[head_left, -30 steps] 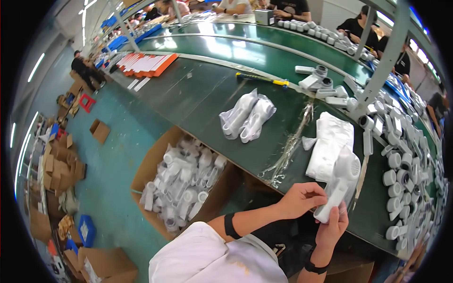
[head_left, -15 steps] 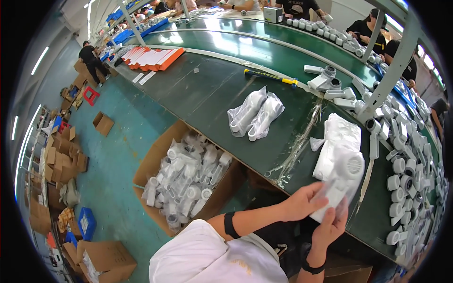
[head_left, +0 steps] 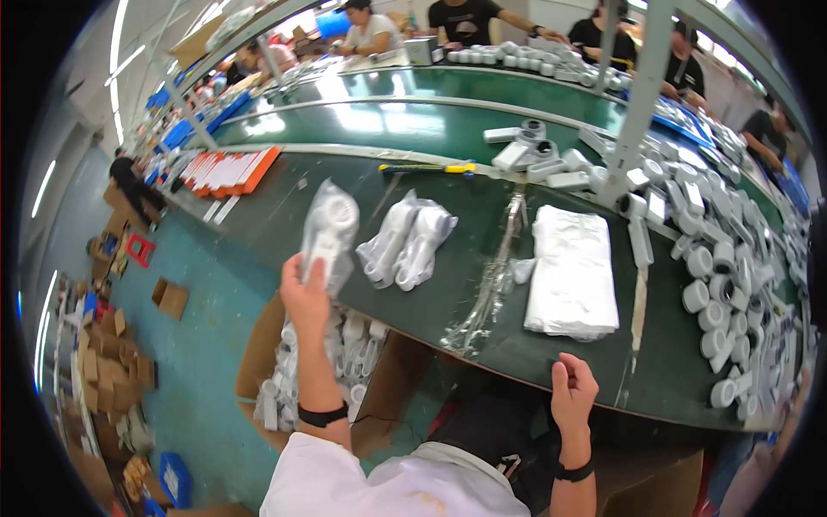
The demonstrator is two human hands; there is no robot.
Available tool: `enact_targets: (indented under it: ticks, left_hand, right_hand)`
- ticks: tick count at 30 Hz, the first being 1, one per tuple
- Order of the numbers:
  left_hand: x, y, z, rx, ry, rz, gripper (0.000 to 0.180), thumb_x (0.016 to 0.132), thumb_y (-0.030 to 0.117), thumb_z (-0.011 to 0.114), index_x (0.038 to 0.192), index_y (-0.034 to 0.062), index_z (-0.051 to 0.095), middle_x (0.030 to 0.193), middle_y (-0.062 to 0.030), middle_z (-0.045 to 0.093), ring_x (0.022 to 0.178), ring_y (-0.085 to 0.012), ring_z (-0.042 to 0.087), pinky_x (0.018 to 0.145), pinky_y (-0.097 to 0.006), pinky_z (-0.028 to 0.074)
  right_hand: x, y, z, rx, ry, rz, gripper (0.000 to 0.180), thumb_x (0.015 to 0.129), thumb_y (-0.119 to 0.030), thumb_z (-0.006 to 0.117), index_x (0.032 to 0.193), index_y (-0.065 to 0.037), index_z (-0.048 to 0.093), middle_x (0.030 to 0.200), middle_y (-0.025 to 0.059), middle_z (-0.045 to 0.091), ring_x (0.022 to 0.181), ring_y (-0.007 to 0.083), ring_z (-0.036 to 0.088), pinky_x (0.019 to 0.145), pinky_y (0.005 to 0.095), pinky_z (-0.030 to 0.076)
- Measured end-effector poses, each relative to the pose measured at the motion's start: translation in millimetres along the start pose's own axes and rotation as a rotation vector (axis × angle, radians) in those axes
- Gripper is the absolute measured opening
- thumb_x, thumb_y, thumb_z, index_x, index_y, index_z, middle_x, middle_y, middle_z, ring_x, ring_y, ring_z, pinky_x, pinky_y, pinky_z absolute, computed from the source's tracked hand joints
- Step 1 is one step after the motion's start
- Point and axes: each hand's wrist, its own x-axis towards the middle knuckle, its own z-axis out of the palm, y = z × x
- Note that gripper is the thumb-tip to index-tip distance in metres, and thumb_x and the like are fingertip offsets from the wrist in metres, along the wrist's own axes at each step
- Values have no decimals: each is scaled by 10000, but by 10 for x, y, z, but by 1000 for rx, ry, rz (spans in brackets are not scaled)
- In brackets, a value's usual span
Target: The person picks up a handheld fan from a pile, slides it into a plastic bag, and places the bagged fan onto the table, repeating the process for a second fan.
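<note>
My left hand grips a white handheld device in a clear plastic bag. Its round head points up, and it is held over the table's near edge, left of two similar bagged devices lying side by side. Near the front edge, my right hand is empty, its fingers loosely bent and the thumb apart. Beyond it lies a flat stack of white plastic bags. Below my left forearm, an open cardboard box holds many bagged devices, partly hidden by the arm.
Loose white devices crowd the table's right side around a metal post. A blue-yellow tool lies by the green conveyor. Orange-and-white cards lie at far left. Several people work across the conveyor.
My left hand has carried the bagged device from above the bag stack to the left. The right hand has let go of it and stays near the table edge. The head view has shifted.
</note>
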Motion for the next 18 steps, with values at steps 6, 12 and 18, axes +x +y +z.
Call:
enact_targets:
  ticks: [6, 12, 18]
  left_hand:
    - [316, -972, 364, 353, -10, 112, 393, 935, 217, 589, 1218, -52, 539, 1183, -239, 599, 1114, -392, 560, 973, -416, 421]
    - [316, -970, 757, 239, -256, 146, 480, 900, 146, 596, 1326, -15, 445, 1296, -247, 517, 1203, -394, 500, 1032, -440, 379]
    - [63, 101, 654, 540, 39, 528, 503, 870, 162, 647, 1332, 48, 483, 1318, -195, 503, 1249, -358, 465, 1021, -451, 376]
  right_hand:
    - [33, -26, 36, -103, 45, -61, 113, 900, -92, 669, 941, 12, 675, 759, 31, 619, 640, 55, 543, 572, 211, 447]
    - [26, -50, -72, 13, 49, -10, 106, 880, -110, 692, 932, -18, 686, 748, 56, 638, 595, 81, 563, 539, 232, 459]
    - [205, -317, -718, -127, 204, 44, 171, 887, -74, 672, 1041, 0, 659, 814, 20, 638, 688, 54, 562, 625, 209, 473]
